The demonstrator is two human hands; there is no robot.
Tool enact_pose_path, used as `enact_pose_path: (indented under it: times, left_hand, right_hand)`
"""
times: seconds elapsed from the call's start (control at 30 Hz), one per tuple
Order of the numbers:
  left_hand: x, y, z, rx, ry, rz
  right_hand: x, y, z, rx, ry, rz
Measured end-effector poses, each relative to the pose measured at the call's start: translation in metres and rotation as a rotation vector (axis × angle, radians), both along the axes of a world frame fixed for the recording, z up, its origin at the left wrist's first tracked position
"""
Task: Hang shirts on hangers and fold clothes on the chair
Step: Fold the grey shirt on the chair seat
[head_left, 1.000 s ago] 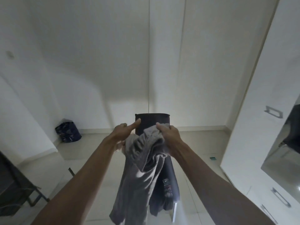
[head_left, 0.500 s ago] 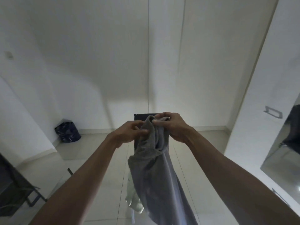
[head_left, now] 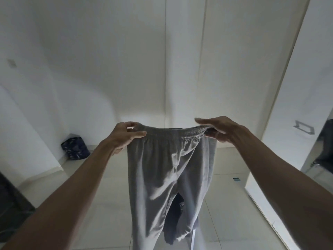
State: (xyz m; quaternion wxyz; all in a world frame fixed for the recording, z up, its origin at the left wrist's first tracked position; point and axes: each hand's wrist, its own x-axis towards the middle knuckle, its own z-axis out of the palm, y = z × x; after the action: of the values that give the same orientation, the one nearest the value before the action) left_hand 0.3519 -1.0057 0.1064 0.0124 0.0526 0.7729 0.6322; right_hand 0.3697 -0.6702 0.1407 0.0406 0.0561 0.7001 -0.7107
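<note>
Head-camera view showed us holding a pair of grey trousers up by the waistband, both arms stretched out in front of us at about chest height. Our left hand pinched the waistband's left end between thumb and curled fingers. Our right hand was at the waistband's right end with its fingers nearly straight, the thumb side tucked under the elastic; motion blur kept us from telling how firmly it held. We judged the wide, level hold was meant to pull the waistband taut and let the legs drop straight, squaring the garment before folding.

The trousers were a soft, matt knit, the waistband gathered into fine elastic ribs, the cloth below falling in loose vertical creases where the two legs parted. Behind the trousers, and largely hidden by them, stood the dark chair, only a sliver of its back showing above the waistband, with a darker garment visible through the gap between the legs. Left of the trousers, against the skirting, sat a dark blue patterned bag on the pale glossy floor tiles. Right of the trousers rose a white wardrobe with a metal handle.
</note>
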Motion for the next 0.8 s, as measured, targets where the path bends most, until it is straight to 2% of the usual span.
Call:
enact_pose_path:
  times: [0.03,0.1,0.17,0.23,0.3,0.33,0.37,0.43,0.5,0.6,0.67,0.73,0.8]
  left_hand:
    - [0.001,-0.001,0.002,-0.074,0.017,0.007]
    - [0.003,-0.004,0.006,-0.176,0.059,0.083]
    - [0.001,-0.007,0.006,-0.168,0.107,0.172]
    - [0.002,-0.005,0.009,-0.099,0.116,0.203]
    - [0.0,0.005,0.012,0.015,0.112,0.224]
    - [0.0,0.014,0.013,0.064,0.103,0.217]
    - [0.001,0.024,0.015,0.093,0.094,0.201]
    - [0.005,0.047,0.017,0.096,0.08,0.141]
    - [0.015,0.069,0.02,0.149,0.024,0.036]
    - [0.028,0.07,0.03,0.37,-0.12,-0.187]
    - [0.031,0.054,0.033,0.457,-0.177,-0.381]
    - [0.027,0.044,0.033,0.405,-0.145,-0.362]
    - [0.02,0.037,0.027,0.153,0.029,-0.122]
  right_hand:
    - [0.002,0.005,0.001,0.074,-0.002,0.115]
    - [0.008,0.01,0.002,0.264,-0.004,0.191]
    - [0.011,0.008,0.0,0.48,0.037,0.045]
    - [0.004,0.002,-0.007,0.565,0.094,-0.185]
    - [0.001,-0.015,-0.012,0.543,0.154,-0.397]
    - [0.0,-0.028,-0.014,0.505,0.175,-0.407]
    - [0.001,-0.045,-0.015,0.408,0.17,-0.329]
    - [0.011,-0.087,-0.011,0.165,0.064,-0.008]
    - [0.017,-0.12,-0.007,0.089,0.027,0.188]
    - [0.02,-0.135,-0.006,0.068,0.099,0.14]
    - [0.02,-0.13,-0.007,0.131,0.184,0.071]
    - [0.018,-0.125,-0.01,0.2,0.27,0.035]
    - [0.016,-0.128,-0.005,0.23,0.288,-0.039]
